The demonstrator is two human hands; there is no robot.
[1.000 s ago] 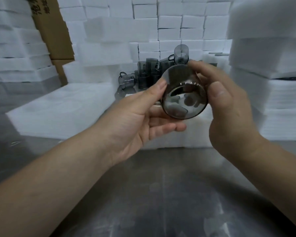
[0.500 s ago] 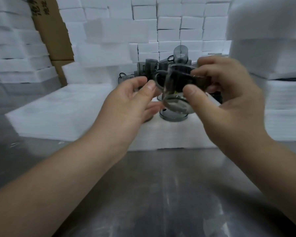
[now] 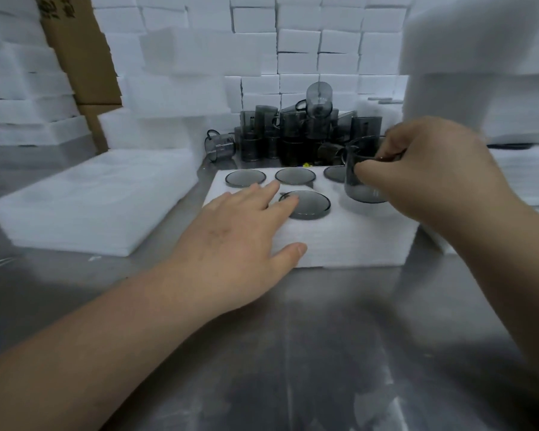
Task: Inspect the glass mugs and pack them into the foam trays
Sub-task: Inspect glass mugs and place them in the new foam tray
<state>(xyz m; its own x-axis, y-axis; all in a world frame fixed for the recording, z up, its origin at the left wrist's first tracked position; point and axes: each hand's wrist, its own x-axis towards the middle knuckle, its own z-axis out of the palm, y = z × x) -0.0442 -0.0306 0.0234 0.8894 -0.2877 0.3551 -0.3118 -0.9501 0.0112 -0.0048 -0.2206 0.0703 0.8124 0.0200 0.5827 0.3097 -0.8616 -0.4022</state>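
Note:
A white foam tray (image 3: 339, 244) lies on the metal table in front of me. Several smoky grey glass mugs sit sunk in its holes, among them one in the front row (image 3: 308, 205) and two in the back row (image 3: 245, 177) (image 3: 294, 175). My right hand (image 3: 427, 172) pinches the rim of another grey mug (image 3: 360, 181), which stands upright and partly lowered into the front right hole. My left hand (image 3: 240, 237) lies flat on the tray's front left, fingers straight, fingertips touching the front-row mug.
A pile of loose grey mugs (image 3: 293, 135) is heaped behind the tray. A flat foam slab (image 3: 91, 206) lies to the left. Stacks of white foam blocks (image 3: 495, 73) wall in the right and back. A cardboard box (image 3: 78, 51) stands at back left.
Both hands held the mug up before my face. Now my right hand has lowered it into the tray's front right hole, and my left hand has let go and dropped flat onto the tray.

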